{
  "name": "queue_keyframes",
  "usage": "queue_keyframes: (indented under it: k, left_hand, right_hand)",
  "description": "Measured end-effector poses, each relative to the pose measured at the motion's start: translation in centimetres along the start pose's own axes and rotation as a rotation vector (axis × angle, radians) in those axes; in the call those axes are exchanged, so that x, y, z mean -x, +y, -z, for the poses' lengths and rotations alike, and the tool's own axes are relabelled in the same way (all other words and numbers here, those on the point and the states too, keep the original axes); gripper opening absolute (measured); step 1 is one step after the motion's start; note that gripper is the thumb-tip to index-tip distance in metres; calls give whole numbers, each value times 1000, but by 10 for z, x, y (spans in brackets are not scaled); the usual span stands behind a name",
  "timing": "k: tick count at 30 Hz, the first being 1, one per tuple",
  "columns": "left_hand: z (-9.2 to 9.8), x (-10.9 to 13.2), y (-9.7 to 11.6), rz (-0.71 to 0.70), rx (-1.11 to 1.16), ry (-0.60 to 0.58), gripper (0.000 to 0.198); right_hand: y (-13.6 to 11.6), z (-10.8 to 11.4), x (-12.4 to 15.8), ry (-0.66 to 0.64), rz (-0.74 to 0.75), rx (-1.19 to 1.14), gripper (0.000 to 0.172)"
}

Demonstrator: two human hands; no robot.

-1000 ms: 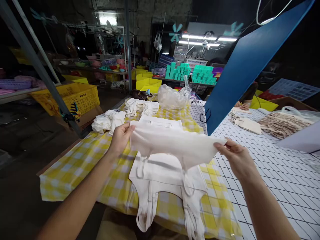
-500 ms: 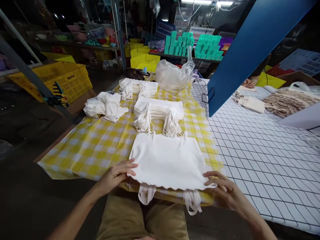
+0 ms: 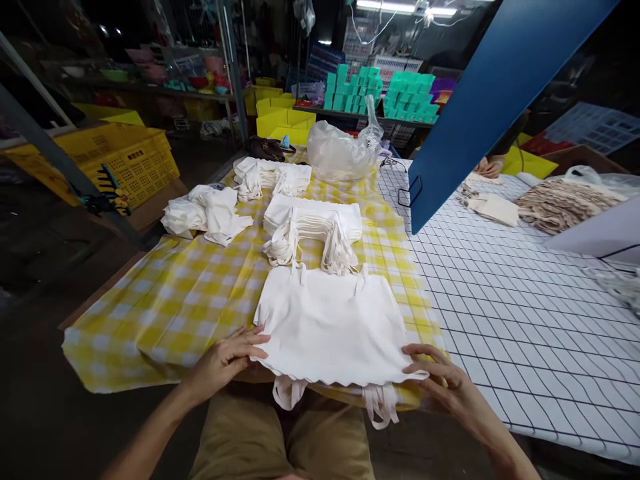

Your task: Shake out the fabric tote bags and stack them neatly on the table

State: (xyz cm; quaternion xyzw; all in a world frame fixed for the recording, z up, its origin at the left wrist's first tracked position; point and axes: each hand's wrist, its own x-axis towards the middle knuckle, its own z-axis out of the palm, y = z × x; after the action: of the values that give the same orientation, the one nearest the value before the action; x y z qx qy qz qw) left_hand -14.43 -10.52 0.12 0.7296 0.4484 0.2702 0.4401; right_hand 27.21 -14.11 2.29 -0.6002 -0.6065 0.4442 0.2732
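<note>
A white camisole (image 3: 330, 327) with thin straps and a wavy hem lies spread flat in front of me, its hem towards my body. At its near left corner, my left hand (image 3: 227, 360) has the hem edge between thumb and fingers. My right hand (image 3: 440, 373) pinches the near right corner of the same hem. Loops of pale straps (image 3: 381, 405) hang over the table edge from beneath the camisole. Just beyond it sits a neat stack of folded white camisoles (image 3: 315, 220), with bunched straps on the near side.
A yellow checked cloth (image 3: 150, 320) covers my table. On it lie a loose white garment heap (image 3: 207, 213), another folded stack (image 3: 273, 175) and a clear plastic bag (image 3: 340, 150). A blue panel (image 3: 480, 113) stands right, beside a grid-patterned table (image 3: 490, 307). Another person's hand (image 3: 489, 168) shows behind.
The view has shifted slightly, so things sit a little further left. Both hands remain at the hem corners, and the camisole's near part shows slightly different folds.
</note>
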Motion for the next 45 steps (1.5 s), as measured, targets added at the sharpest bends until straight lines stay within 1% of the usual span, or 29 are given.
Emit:
queue_keyframes:
  k: [3,6,8,10,12,14,17,20,25,28,30,32,34,36,37,40,42,45]
  left_hand:
    - [4,-6,9,-37,113,90,21]
    - [14,-21,25,-58,234,196,20]
    - [25,-37,36,-42,272,279,23]
    - [38,-56,46,-35,313,398,27]
    - [53,-75,55,-55,406,526,29]
    - [69,-94,64,-97,533,613,31]
    - [89,-119,74,-143,662,659,32]
    - [103,-139,76,-175,720,678,31]
    - [117,-174,63,-197,687,690,33]
    - [129,-208,53,-194,602,709,34]
    - [139,-239,45,-205,521,730,32]
    - [147,-276,34,-162,356,781,27]
    - [151,-312,19,-25,113,830,21]
    - [149,-341,3,83,-26,830,17]
    - [145,-352,-5,121,-68,817,15]
    - [132,-371,-28,211,-197,758,19]
    - [125,-374,-38,264,-299,719,24]
    - [122,-375,-44,315,-437,678,29]
  right_hand:
    - [-10,6,-7,74,62,52,30]
    - [-30,17,-24,192,132,84,31]
    - [-48,24,-39,275,180,59,31]
    - [-68,30,-56,355,222,2,31]
    - [-87,35,-74,455,258,-70,30]
    - [-105,37,-91,537,290,-135,29]
    - [-126,36,-115,604,341,-187,28]
    - [-139,31,-136,641,368,-210,29]
    - [-146,25,-167,665,357,-222,32]
    - [-150,30,-195,738,349,-187,33]
    - [-151,36,-223,772,347,-138,34]
    - [-148,41,-258,747,333,-97,34]
    - [-139,44,-298,704,270,-37,36]
    - [-124,42,-334,673,171,108,35]
    - [-116,39,-349,665,135,146,33]
    - [-91,31,-378,647,53,250,26]
    - [-81,27,-386,645,13,320,24]
    - [-76,26,-388,640,-26,421,25]
